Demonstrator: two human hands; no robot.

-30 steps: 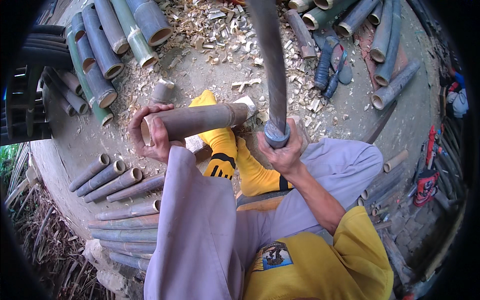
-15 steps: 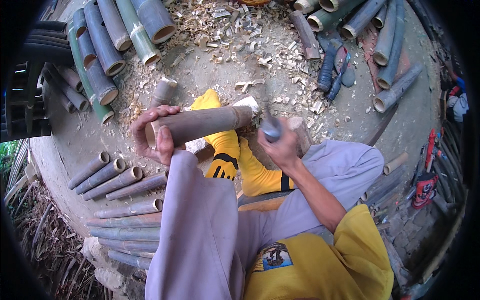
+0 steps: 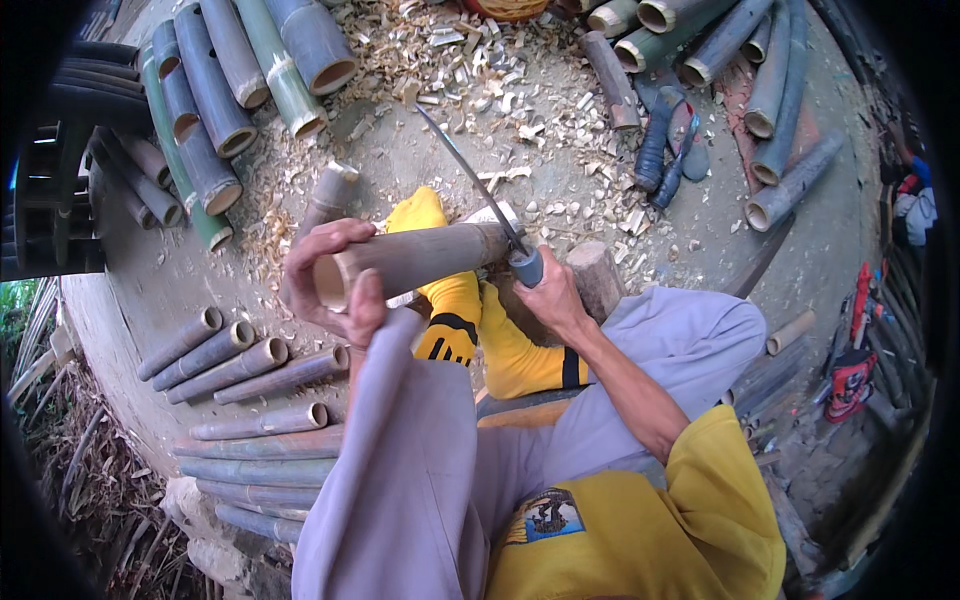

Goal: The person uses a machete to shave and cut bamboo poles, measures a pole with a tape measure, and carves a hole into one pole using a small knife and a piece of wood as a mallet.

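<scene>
A thick brown-grey bamboo section [image 3: 420,262] lies slanted across in front of me, its open end toward the left. My left hand [image 3: 302,272] is closed around that open end, fingers over the top and thumb on the near side. In my right hand [image 3: 556,300] is a long-bladed knife [image 3: 468,172], gripped by its grey-blue handle. The blade slants up and to the left, passing across the bamboo's right end; whether it touches is unclear. Beneath the bamboo are my feet in yellow socks [image 3: 455,302].
A wooden block [image 3: 594,278] stands just right of my right hand. Bamboo tubes lie at the upper left [image 3: 210,105], upper right [image 3: 780,100] and lower left [image 3: 230,365]. Pale wood shavings [image 3: 470,80] cover the ground ahead. Dark sandals [image 3: 655,140] lie among them.
The knife has swung from a blurred, upright position to a leftward slant across the bamboo's right end. My left hand and the bamboo have shifted slightly right and nearer.
</scene>
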